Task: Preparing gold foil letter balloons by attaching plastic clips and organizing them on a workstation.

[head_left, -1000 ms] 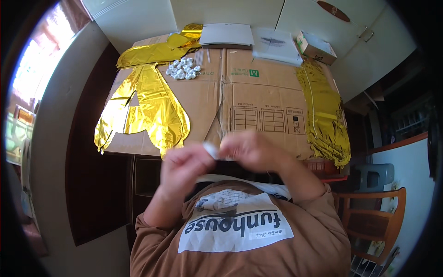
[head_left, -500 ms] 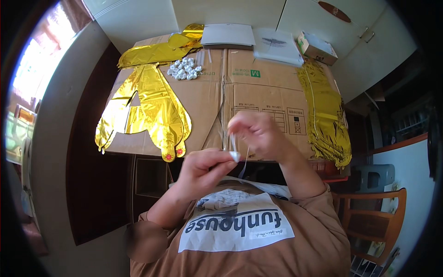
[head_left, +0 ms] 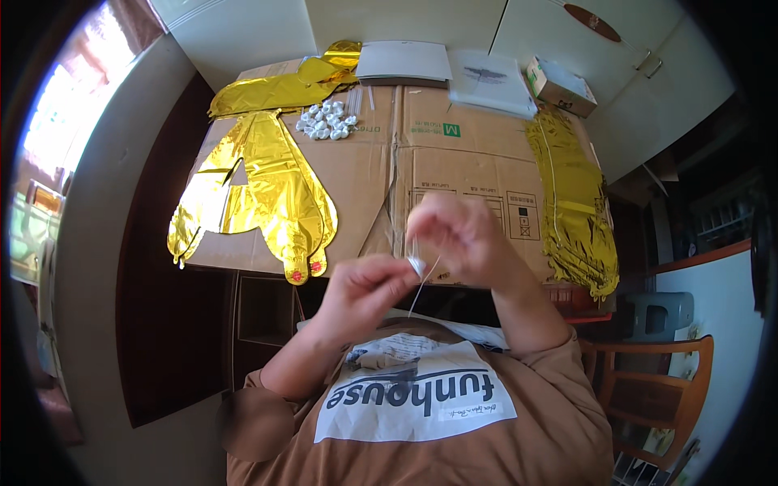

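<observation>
Between the thumb and fingers of my left hand (head_left: 365,293) is a small white ribbon bundle (head_left: 416,266), its end poking out past the fingertips. Slightly farther away and to the right, my right hand (head_left: 463,236) has its fingers curled and pinched on the thin white ribbon (head_left: 421,288). One strand runs between the bundle and the right fingers, and a loose length hangs down toward my lap. Both hands are above the near edge of the cardboard. At the far left of the cardboard lies a pile of similar white bundles (head_left: 326,121).
Flat gold foil balloons (head_left: 271,190) lie on the cardboard sheet (head_left: 373,178) at left, with more gold foil (head_left: 267,93) behind. At right is a stack of gold foil (head_left: 567,202). A white box (head_left: 403,61), clear plastic bags (head_left: 490,85) and a small carton (head_left: 561,85) line the back.
The ribbon between my hands has shifted, and its hanging length now slants down to the left from my right fingers. Both hands stay in nearly the same place.
</observation>
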Motion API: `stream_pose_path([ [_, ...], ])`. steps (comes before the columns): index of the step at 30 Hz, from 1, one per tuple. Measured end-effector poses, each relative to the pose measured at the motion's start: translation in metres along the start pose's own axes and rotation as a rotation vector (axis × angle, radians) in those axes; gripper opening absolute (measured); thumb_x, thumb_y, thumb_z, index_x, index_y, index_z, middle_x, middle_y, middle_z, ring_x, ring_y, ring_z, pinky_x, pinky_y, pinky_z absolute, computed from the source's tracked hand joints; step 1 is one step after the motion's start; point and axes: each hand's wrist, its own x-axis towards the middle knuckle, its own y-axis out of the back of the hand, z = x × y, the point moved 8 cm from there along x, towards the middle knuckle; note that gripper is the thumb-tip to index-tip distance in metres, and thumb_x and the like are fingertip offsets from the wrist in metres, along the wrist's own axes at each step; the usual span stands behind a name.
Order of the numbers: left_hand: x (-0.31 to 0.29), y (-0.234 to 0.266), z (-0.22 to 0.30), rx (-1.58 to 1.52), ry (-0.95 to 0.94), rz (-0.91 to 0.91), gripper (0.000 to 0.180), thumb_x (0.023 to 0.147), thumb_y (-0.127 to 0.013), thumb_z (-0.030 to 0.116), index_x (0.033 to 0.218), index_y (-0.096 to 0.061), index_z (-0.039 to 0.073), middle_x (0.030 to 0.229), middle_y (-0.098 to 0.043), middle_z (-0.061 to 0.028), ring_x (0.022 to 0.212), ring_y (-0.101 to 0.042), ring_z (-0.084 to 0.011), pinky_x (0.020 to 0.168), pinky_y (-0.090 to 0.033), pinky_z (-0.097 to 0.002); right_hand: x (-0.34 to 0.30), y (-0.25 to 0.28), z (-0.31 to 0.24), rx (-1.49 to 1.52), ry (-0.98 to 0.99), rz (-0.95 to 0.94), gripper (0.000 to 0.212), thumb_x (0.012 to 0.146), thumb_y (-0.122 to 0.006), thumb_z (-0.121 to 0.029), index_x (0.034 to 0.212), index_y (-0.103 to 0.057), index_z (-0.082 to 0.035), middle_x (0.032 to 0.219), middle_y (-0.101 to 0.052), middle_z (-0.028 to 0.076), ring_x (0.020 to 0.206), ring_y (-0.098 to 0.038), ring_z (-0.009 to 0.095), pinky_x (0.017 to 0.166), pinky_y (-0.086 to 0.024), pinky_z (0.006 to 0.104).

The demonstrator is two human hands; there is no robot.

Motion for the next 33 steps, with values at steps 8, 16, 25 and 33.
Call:
stream_pose_path([
  [8, -0.001, 0.004, -0.008, -0.213, 0.123, -0.022, 0.019, 0.092, -0.062, 0.008, 0.108, -0.067, -0.001, 0.079, -0.063, 0.0035, 0.064, -0.048, -0.0009, 0.056, -0.037, -0.0162, -0.004, -0.007, -0.004, 0.012, -0.039, -0.106, 0.02, 0.096, -0.056, -0.021, 0.083, -0.059, -0.005, 0.072, -0.058, 0.01, 0.068, -0.061, 0.023, 0.062, -0.047, 0.0326],
  [16, 0.009, 0.03, -0.027, -0.213, 0.082, 0.227, 0.021, 0.093, -0.063, 0.013, 0.107, -0.068, -0.001, 0.073, -0.057, 0.0059, 0.062, -0.045, -0.0007, 0.055, -0.035, -0.0167, -0.013, -0.025, -0.001, -0.017, 0.051, -0.134, 0.011, 0.091, -0.06, -0.014, 0.084, -0.06, -0.005, 0.076, -0.061, 0.009, 0.072, -0.064, 0.024, 0.065, -0.049, 0.032],
  [25, 0.009, 0.029, -0.029, -0.356, 0.119, 0.326, 0.022, 0.094, -0.06, 0.01, 0.111, -0.066, -0.003, 0.076, -0.059, 0.0047, 0.062, -0.045, -0.0017, 0.055, -0.034, -0.017, -0.017, -0.035, 0.003, -0.052, 0.09, -0.169, 0.014, 0.091, -0.061, -0.017, 0.085, -0.06, -0.005, 0.075, -0.06, 0.013, 0.069, -0.062, 0.029, 0.061, -0.048, 0.0342],
  [33, 0.004, 0.019, -0.016, -0.629, 0.059, 0.118, 0.018, 0.095, -0.057, 0.009, 0.107, -0.064, -0.001, 0.081, -0.059, 0.0026, 0.065, -0.045, -0.0028, 0.058, -0.036, -0.0187, -0.016, -0.041, 0.022, -0.094, 0.022, -0.132, 0.01, 0.089, -0.062, -0.015, 0.088, -0.062, -0.005, 0.075, -0.058, 0.011, 0.069, -0.061, 0.029, 0.059, -0.048, 0.036],
])
